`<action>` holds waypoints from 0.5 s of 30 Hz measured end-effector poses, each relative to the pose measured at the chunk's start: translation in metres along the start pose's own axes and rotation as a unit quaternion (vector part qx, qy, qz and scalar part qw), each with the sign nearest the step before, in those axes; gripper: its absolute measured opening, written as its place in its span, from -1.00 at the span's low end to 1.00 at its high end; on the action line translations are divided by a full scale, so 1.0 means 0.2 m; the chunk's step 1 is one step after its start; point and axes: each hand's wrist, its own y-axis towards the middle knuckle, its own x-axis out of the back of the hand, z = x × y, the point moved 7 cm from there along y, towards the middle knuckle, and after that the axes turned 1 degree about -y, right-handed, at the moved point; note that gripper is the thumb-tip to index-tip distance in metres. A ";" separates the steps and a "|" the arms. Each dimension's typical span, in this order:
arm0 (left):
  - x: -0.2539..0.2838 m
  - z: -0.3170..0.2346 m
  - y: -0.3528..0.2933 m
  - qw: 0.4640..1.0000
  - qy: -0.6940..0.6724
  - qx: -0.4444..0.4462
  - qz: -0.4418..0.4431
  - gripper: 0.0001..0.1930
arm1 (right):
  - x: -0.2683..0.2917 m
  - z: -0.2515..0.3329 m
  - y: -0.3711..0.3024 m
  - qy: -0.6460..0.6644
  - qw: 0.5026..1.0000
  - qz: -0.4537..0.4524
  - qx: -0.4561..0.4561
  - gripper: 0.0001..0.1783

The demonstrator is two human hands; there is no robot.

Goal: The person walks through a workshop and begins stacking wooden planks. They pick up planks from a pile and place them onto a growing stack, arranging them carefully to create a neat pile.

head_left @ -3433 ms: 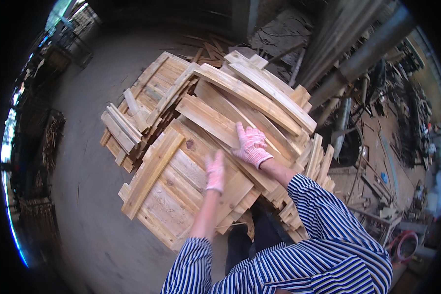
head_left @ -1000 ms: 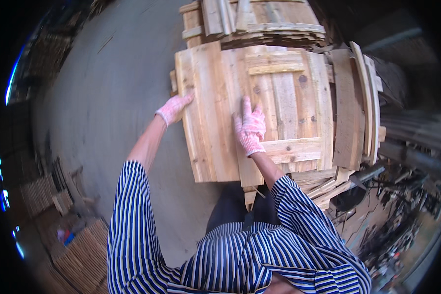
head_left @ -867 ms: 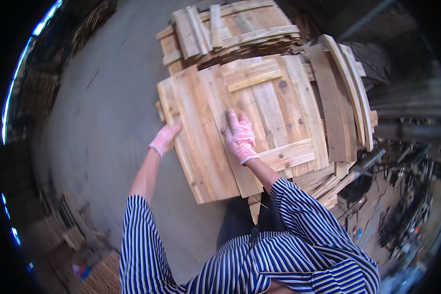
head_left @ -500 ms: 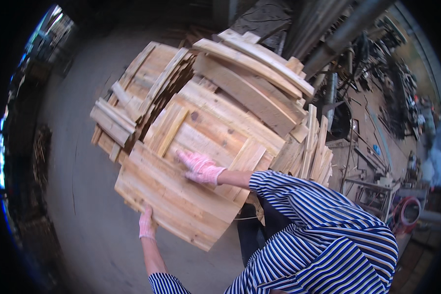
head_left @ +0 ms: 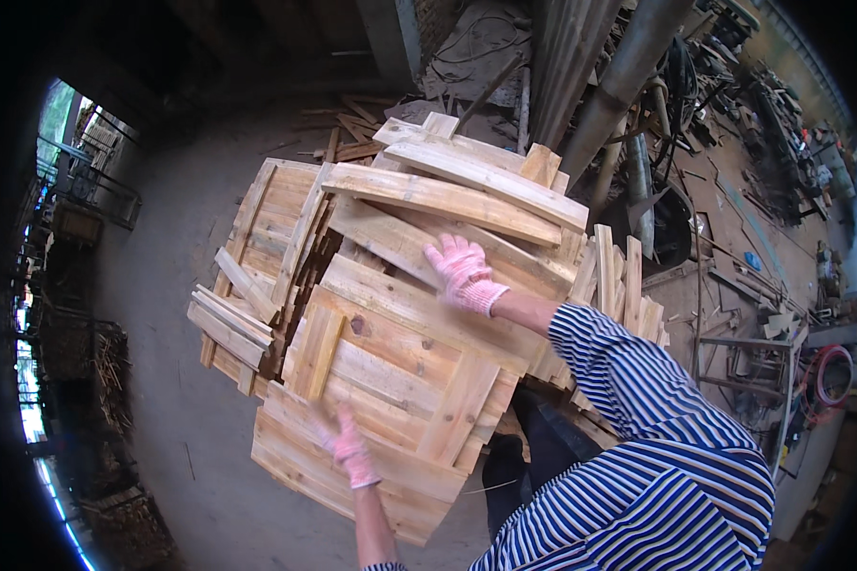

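Both my hands wear pink-and-white knit gloves. My left hand (head_left: 350, 449) hovers over or lightly touches the near wooden panel (head_left: 305, 455), its fingers spread and slightly blurred. Behind that panel lies another panel (head_left: 390, 347) with two crosswise battens (head_left: 328, 352). My right hand (head_left: 464, 271) is at a wide plank (head_left: 390, 233) beyond it, fingers stretched out over the wood, none of them wrapped round it. Whether its palm rests on the plank is hidden. Narrower boards (head_left: 443, 198) lie stacked just past this hand.
Left of my stack stands another stack of battened panels (head_left: 281, 214) with loose strips on it. Upright board offcuts (head_left: 619, 276) are at the right. Farther right are a metal frame (head_left: 747, 366), a coiled hose (head_left: 828, 376) and thick pipes (head_left: 628, 86). Scrap wood (head_left: 357, 124) lies on the floor behind.
My left hand has left the near panel's outer edge and moved inward over it. My right hand has moved from the battened panel up to the wide plank. The view has shifted.
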 end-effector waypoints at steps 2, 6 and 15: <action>0.33 -0.41 0.38 0.614 0.760 -0.133 -0.164 -0.25 | 0.20 -0.01 -0.11 0.129 0.988 0.072 -0.036 0.03; 0.86 -0.64 0.78 0.616 0.746 -0.108 -0.229 -0.23 | 0.26 0.13 -0.32 0.340 0.907 0.226 0.102 0.15; 1.35 -0.61 0.87 0.188 0.968 -0.096 -0.135 0.01 | 0.24 -0.57 0.45 0.027 0.997 -0.010 0.065 -0.02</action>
